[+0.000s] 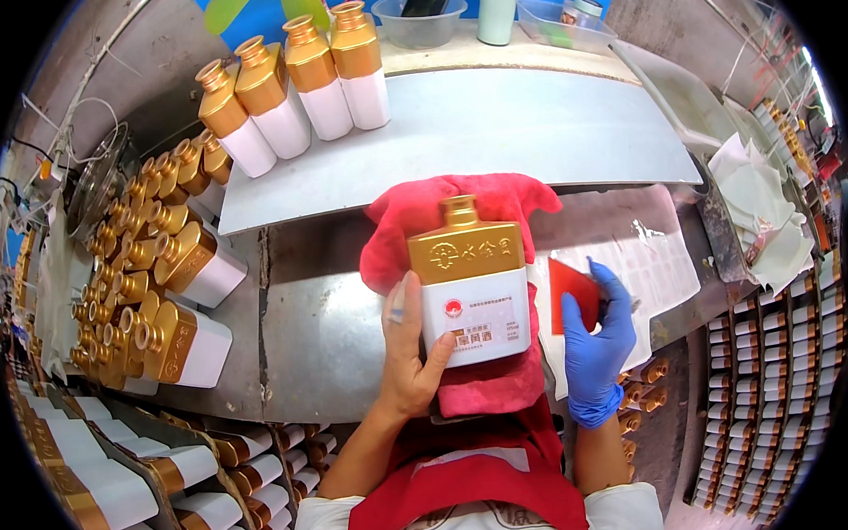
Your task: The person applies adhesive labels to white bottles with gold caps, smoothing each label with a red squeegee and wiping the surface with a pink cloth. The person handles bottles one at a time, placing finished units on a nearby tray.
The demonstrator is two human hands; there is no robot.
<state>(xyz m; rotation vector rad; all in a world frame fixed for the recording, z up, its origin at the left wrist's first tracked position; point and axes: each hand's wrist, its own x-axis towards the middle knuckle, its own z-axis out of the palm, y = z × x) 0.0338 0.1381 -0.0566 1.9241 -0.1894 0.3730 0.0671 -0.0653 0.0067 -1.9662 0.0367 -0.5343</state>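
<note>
A square-shouldered bottle (472,296), gold above and white below with a printed front, lies on a pink-red cloth (494,396). My bare left hand (410,354) grips its lower left side, the thumb across the front and the fingers along the edge. To the right of the bottle, my right hand (602,329) in a blue glove pinches a flat red squeegee-like piece (573,297) between thumb and fingers, apart from the bottle. A white printed sheet (653,257) lies on the table beyond that hand.
Gold-and-white bottles (320,82) stand on a pale board (531,130) at the back. Many more bottles (179,339) crowd the left. Racks of bottles (783,383) fill the right side. Crumpled white paper (758,207) sits in a tray, and a plastic bowl (420,27) stands behind.
</note>
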